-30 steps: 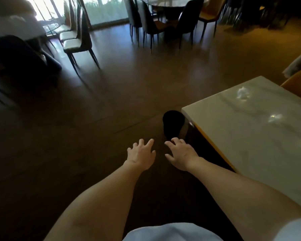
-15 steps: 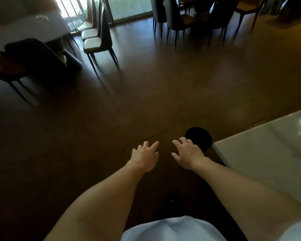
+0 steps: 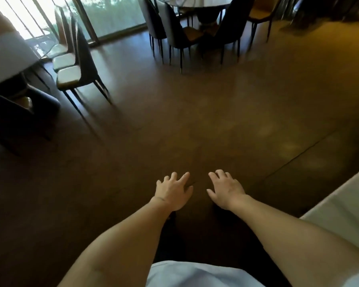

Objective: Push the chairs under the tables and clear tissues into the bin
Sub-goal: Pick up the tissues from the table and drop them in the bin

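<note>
Hands hover side by side over the dark floor [image 3: 195,121], left hand [image 3: 172,191] and right hand [image 3: 226,190] both spread, gripping nothing. A pale surface [image 3: 340,208] lies right of the right hand; dining chairs [image 3: 174,27] stand far ahead.

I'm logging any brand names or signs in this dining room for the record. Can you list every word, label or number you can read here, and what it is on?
None: no readable text on the chairs, the white table, the floor, the window, the left hand or the right hand.
</note>
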